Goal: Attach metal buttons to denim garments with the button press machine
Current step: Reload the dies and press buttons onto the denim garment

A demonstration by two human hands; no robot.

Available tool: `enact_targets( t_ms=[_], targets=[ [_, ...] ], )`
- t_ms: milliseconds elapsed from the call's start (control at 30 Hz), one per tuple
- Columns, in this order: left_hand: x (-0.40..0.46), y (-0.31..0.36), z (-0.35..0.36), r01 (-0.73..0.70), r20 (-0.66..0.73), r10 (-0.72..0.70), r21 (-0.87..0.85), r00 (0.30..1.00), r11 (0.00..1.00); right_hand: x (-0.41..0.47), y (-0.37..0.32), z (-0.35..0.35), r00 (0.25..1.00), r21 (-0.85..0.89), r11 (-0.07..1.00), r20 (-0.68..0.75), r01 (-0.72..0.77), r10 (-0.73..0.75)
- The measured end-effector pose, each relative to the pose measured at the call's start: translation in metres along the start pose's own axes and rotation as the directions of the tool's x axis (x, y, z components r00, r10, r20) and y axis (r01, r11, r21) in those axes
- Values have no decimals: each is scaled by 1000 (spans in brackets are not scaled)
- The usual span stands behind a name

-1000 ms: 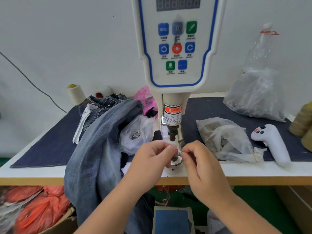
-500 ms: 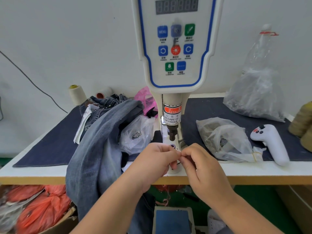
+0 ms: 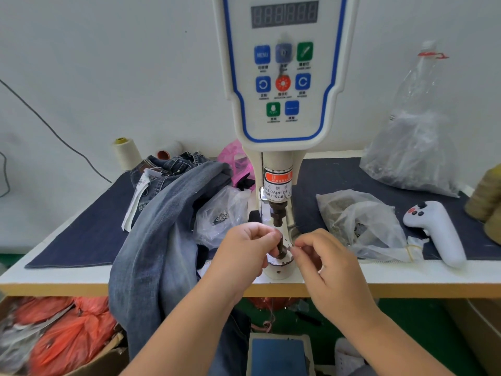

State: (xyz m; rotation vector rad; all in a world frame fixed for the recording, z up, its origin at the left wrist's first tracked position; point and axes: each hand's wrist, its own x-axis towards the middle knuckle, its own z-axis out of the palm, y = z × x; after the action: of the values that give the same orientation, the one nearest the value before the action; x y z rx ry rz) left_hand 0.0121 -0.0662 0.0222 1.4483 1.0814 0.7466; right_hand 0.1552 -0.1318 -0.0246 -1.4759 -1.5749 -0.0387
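While the denim garment (image 3: 160, 229) hangs in a heap over the front edge of the bench (image 3: 67, 275), left of the button press machine (image 3: 282, 77), both hands are busy at the machine's lower die (image 3: 280, 263), which stands at the middle of that front edge; the left hand (image 3: 244, 253) has its fingers curled, the tips pinching a small dark piece just above the die, most likely a metal button, though it is too small to be sure; the right hand (image 3: 325, 264) pinches something small and pale beside it; half a second ago the two grips were touching over the die, and now they have drawn a little apart, so the dark piece shows between them; I judge the parts are being loaded, with no denim under the punch (image 3: 279, 215) yet; bags of buttons (image 3: 363, 226) lie to either side of the machine, and a white controller (image 3: 433, 232) lies near the bench's right end.
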Motion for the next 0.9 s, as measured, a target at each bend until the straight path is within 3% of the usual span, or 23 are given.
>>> enact_targets(
  t_ms=[233, 500, 700, 900],
  targets=[
    [10, -8, 8, -32, -107, 28, -30, 994, 999, -7, 7, -7, 998, 2, 998, 4, -67, 67],
    [10, -12, 9, 2, -59, -18, -253, 998, 967, -11, 11, -7, 994, 23, 994, 25, -102, 102],
    [11, -12, 12, 102, 43, -92, -492, 995, 864, -20, 11, -2, 986, 55, 985, 29, -163, 162],
    [13, -12, 14, 149, -7, -181, -538, 983, 830, -28, 11, -2, 986, 73, 984, 9, -164, 164]
  ],
)
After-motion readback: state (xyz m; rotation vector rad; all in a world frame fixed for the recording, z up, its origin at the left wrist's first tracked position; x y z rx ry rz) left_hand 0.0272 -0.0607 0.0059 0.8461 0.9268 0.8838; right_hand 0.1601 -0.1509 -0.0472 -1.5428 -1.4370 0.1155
